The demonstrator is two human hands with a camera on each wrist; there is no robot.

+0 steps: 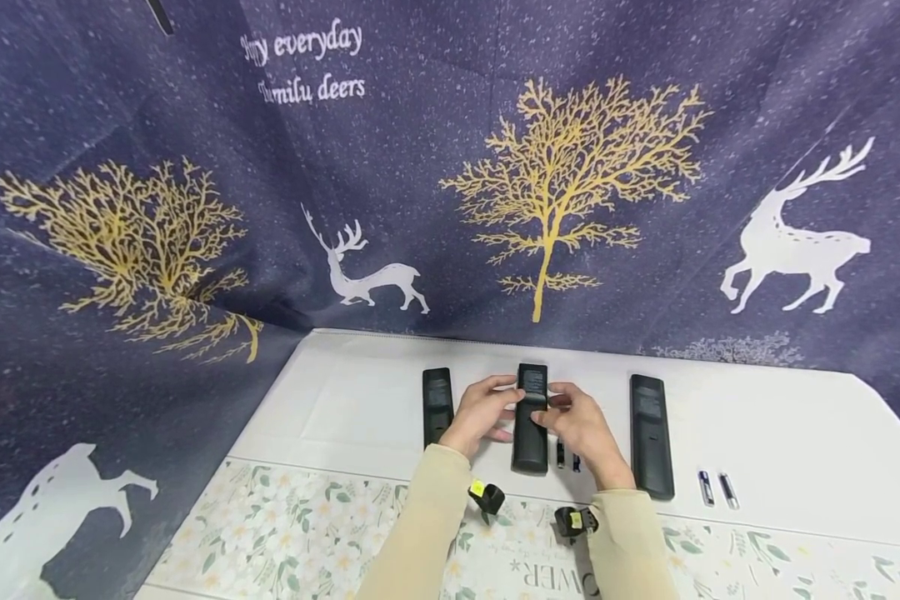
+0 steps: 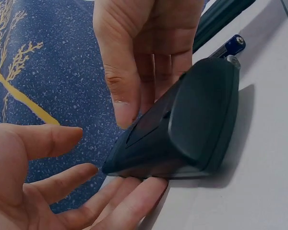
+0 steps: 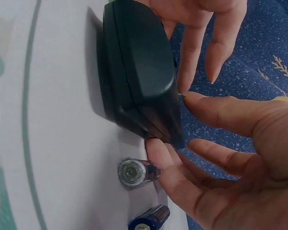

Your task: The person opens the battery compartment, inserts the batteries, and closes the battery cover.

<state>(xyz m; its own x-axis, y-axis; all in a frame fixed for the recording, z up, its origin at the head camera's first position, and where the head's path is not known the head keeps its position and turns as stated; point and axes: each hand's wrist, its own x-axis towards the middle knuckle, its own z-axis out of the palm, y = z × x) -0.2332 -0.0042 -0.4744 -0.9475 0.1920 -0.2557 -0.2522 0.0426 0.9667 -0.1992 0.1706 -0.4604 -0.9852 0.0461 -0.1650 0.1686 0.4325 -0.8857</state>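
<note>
A black remote control (image 1: 530, 437) lies with its back upward on the white table, between the two hands. My right hand (image 1: 581, 423) grips it, thumb on its back and fingers along its right side. My left hand (image 1: 486, 412) touches its left side with extended fingers; the left thumb stands apart from it in the left wrist view. Two batteries, one dark (image 1: 560, 453) and one blue (image 1: 576, 462), lie beside it, partly under my right hand. In the right wrist view the remote's rounded end (image 3: 146, 52) faces the camera.
A second black remote (image 1: 438, 404) lies to the left, partly behind my left wrist. A third remote (image 1: 651, 437) is at the right, with two batteries (image 1: 707, 488) beside it. A floral cloth (image 1: 300, 525) covers the near edge; a dark blue curtain (image 1: 435, 167) hangs behind.
</note>
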